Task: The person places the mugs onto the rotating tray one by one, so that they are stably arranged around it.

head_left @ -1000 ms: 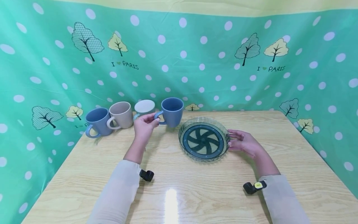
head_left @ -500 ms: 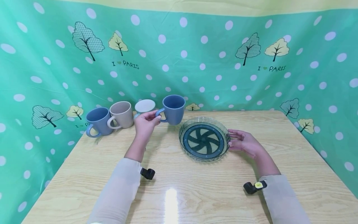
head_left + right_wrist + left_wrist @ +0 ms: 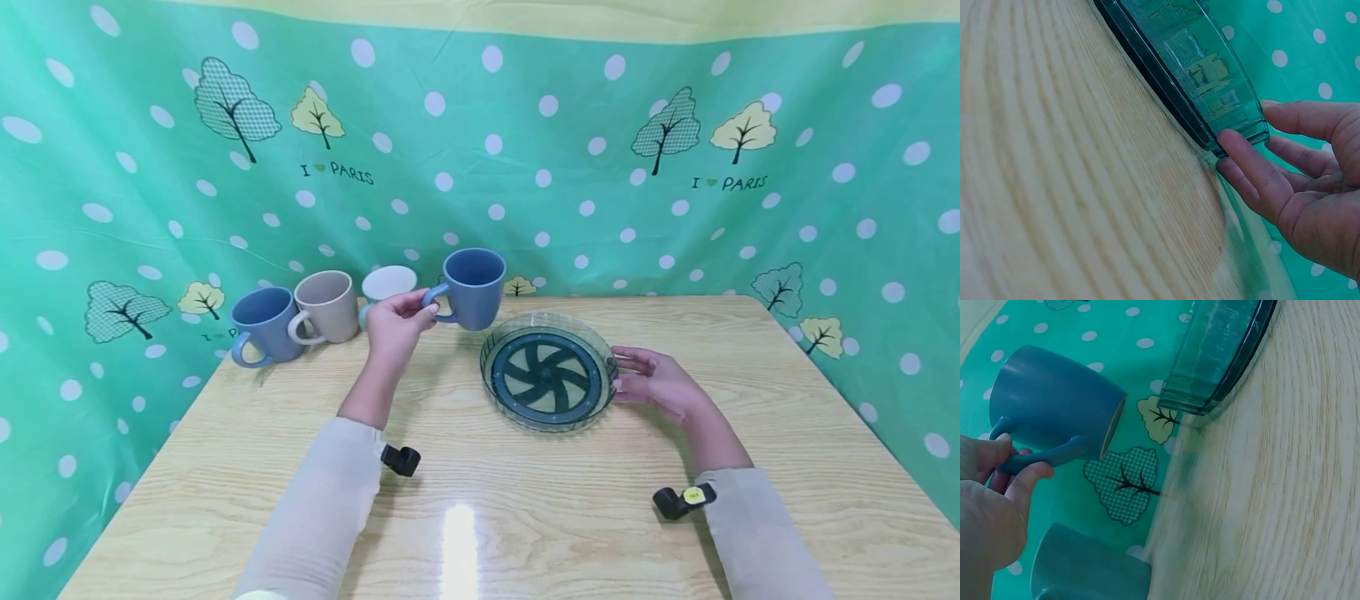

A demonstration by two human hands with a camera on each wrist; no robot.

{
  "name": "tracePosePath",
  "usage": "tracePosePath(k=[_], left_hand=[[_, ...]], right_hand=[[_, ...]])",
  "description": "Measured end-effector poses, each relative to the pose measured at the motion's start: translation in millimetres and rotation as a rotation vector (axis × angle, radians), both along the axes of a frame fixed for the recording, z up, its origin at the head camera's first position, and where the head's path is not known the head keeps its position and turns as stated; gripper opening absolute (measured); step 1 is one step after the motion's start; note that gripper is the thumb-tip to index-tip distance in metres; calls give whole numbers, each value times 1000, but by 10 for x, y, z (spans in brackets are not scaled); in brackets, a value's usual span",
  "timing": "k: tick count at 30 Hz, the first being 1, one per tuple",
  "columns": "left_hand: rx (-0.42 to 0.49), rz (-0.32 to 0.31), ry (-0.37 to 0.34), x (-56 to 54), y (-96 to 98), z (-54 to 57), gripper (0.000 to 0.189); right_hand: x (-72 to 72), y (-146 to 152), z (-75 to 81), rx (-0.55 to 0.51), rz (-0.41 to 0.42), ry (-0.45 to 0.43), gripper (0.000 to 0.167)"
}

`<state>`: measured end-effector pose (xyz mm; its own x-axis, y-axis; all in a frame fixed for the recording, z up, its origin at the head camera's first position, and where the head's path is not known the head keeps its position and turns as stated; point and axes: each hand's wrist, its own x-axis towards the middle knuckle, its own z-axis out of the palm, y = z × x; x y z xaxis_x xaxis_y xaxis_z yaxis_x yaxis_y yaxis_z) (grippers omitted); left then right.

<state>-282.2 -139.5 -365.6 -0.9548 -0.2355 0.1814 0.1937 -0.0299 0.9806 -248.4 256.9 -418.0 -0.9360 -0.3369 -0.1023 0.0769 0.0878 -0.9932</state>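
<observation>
In the head view my left hand (image 3: 397,329) pinches the handle of a blue mug (image 3: 474,287), its thumb and fingers on the handle. The mug hangs upright above the tabletop, its base off the wood. My right hand (image 3: 654,387) touches the right side wall of a round, see-through greenish tray (image 3: 495,400) with a dark pinwheel pattern in its base. Right wrist view: fingertips (image 3: 1229,137) meet the tray's outer wall and lower edge, the fingers only loosely bent. The blue mug (image 3: 1054,400) shows clear of the table in the left wrist view.
To the left stand another blue mug (image 3: 266,325), a beige mug (image 3: 330,308) and a white-lined teal mug (image 3: 388,283), partly hidden behind my left hand. A green dotted curtain (image 3: 525,167) hangs along the back of the wooden table (image 3: 570,508).
My left hand has lifted the blue mug from near the tabletop and carried it slightly right, toward the tray. My right hand and the tray have stayed in place.
</observation>
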Motion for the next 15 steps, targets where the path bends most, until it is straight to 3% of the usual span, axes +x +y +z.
tracePosePath(k=[15], left_hand=[[28,-34,17,4,88,32,28]], right_hand=[[-2,8,-7,-4,6,-1,74]])
